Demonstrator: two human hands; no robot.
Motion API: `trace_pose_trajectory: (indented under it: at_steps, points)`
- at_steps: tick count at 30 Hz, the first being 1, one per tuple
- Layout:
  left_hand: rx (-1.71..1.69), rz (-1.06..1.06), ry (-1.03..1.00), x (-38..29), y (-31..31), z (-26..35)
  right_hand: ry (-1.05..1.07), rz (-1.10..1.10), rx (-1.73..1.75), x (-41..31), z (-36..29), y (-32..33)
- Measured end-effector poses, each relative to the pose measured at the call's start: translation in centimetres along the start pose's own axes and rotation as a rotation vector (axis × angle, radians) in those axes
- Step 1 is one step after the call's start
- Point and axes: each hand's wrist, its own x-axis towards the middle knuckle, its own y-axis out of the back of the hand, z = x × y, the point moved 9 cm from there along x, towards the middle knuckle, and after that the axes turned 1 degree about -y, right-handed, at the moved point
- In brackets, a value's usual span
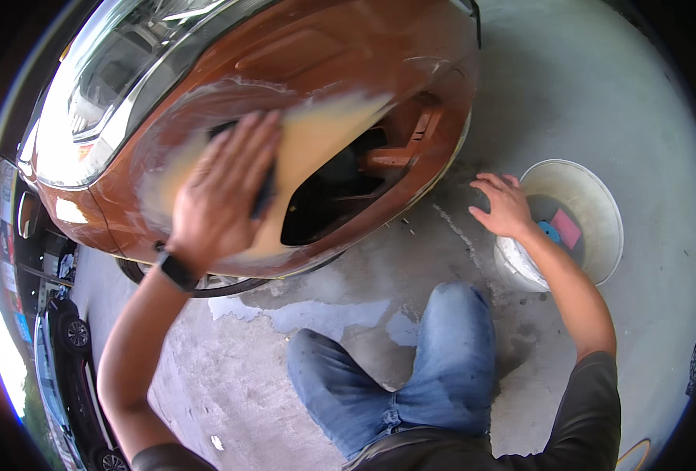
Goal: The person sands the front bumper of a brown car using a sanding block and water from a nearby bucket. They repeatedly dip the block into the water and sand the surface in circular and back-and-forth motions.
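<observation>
My left hand (221,191), with a dark watch on its wrist, lies flat over a dark sanding block (264,191) and presses it to the car's bumper. Most of the block is hidden under the palm and fingers. Around it spreads a patch of tan body filler (330,126) on the orange-brown bumper (301,53), with pale dusty smears at its edges. My right hand (504,206) holds nothing, its fingers apart and bent, beside the rim of a white plastic bucket (611,229). Inside the bucket are a pink piece (567,228), a blue piece (549,231) and greyish water.
An opening (330,194) in the bumper lies right of the filler. The headlight (83,141) is at upper left. Wet patches (330,315) mark the concrete floor between my knees (457,318) and the car. A dark car (68,377) stands at far left.
</observation>
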Motion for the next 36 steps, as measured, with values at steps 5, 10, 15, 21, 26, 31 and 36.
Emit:
trace_pose_trajectory:
  at_steps: [5, 10, 15, 21, 26, 31, 36]
  points:
    - [-0.242, 0.25, -0.059, 8.2, -1.9, 7.4, -0.02, 0.005, 0.034, 0.0, 0.7, 0.1]
    - [-0.277, 0.21, -0.012, 6.3, -1.2, 6.2, 0.031, 0.017, 0.021, -0.1, 0.4, 0.1]
    - [-0.011, -0.128, 0.247, 0.9, -2.0, 2.7, -0.002, 0.018, 0.028, 0.1, 0.5, -0.3]
    - [-0.078, 0.322, -0.028, 9.3, -2.2, 8.5, -0.039, -0.032, -0.031, 0.0, 1.3, -0.7]
    - [-0.233, 0.36, 0.054, 1.7, -2.6, 4.1, -0.005, -0.054, -0.03, -0.2, 0.6, -0.3]
    - [-0.035, 0.466, 0.326, -9.4, -2.1, -3.5, 0.002, -0.062, -0.063, 0.2, 0.0, -0.5]
    - [-0.068, 0.725, 0.836, -10.5, -4.2, -2.7, -0.027, -0.111, -0.089, 0.4, 0.4, -1.1]
